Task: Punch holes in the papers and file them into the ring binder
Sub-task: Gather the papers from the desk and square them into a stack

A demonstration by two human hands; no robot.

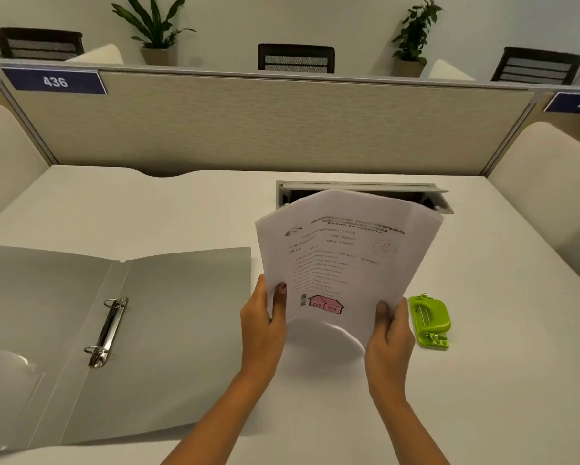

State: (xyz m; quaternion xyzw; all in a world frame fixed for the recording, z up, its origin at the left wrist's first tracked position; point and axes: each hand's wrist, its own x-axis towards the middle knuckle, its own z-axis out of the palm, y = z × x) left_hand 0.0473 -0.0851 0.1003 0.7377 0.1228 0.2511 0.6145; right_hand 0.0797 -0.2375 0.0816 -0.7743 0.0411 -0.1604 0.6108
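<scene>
- We are at a white tabletop point(187, 209) in an office cubicle, closed at the back by a beige divider panel point(265, 129) with number plates; chairs and potted plants show beyond it, and a cable hatch point(362, 188) stands open behind the sheets we hold.
- From the head view, both our hands hold the papers point(345, 250) up off the tabletop, upright and tilted away, the lower edge bowed between them.
- Our left hand point(263, 322) pinches the lower left edge of the stack, thumb on the printed face, the other fingers hidden behind the sheets.
- Our right hand point(390, 330) pinches the lower right edge likewise, thumb in front, remaining fingers curled behind.
- We can see no punched holes along any visible edge of the stack, though the print is blurred and the far edge is hard to read.
- The green hole punch point(430, 322) lies on the tabletop just to the right of our right hand's fingers, apart from the papers and untouched.
- The grey ring binder point(167, 313) lies open flat to the left of our left hand's fingers, near but not touching; its rings point(109, 330) look closed and carry no sheets.
- We judge the task barely begun: the binder is open and the papers are gathered in hand, perhaps being squared up.
- Left to do, in our view: punch the stack, open the rings, thread the sheets on, close the rings.
</scene>
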